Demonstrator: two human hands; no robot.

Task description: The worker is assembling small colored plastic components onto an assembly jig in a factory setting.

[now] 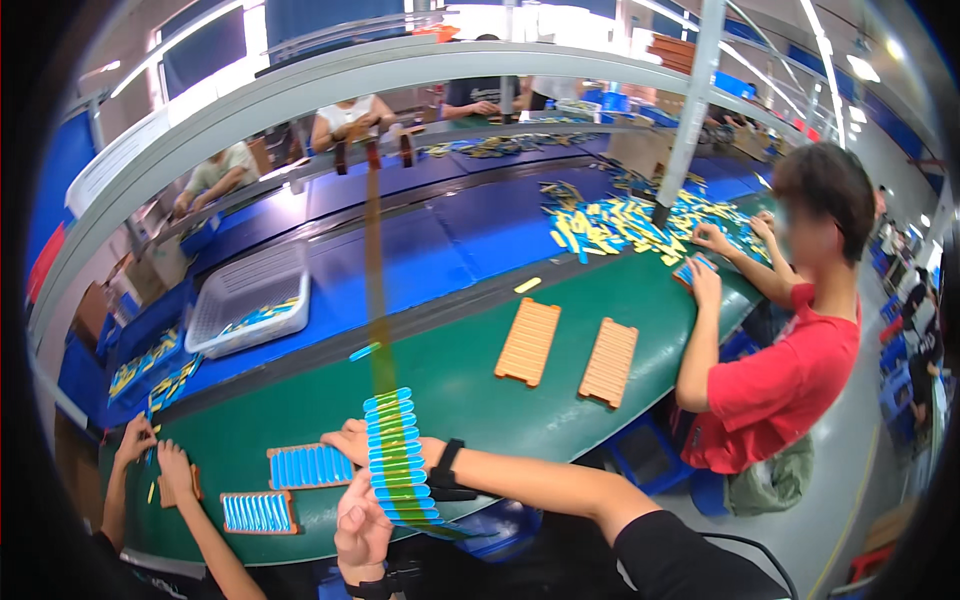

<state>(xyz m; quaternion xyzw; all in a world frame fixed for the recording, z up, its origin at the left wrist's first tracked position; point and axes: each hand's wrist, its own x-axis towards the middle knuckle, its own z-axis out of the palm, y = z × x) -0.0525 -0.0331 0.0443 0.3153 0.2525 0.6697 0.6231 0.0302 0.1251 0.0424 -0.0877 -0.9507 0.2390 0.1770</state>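
A strip of blue flat sticks (398,455) with rounded ends hangs in front of me, joined side by side by yellow-green see-through tape (377,290) that runs down from above. My left hand (362,528) is at the strip's lower left edge, fingers curled against it; part of the grip is hidden. Passing behind the strip, my right arm reaches left, and my right hand (350,440) has its fingers on the upper right corner of an orange grooved tray (308,486) filled with blue sticks. Just nearer lies another filled tray (258,512).
Two orange grooved trays (528,342) lie on the green table (450,345). Beyond is a blue belt (420,255) with a white basket (250,300). A pile of loose sticks (620,225) is near a co-worker in red (790,370). Another person's hands (172,470) work at left.
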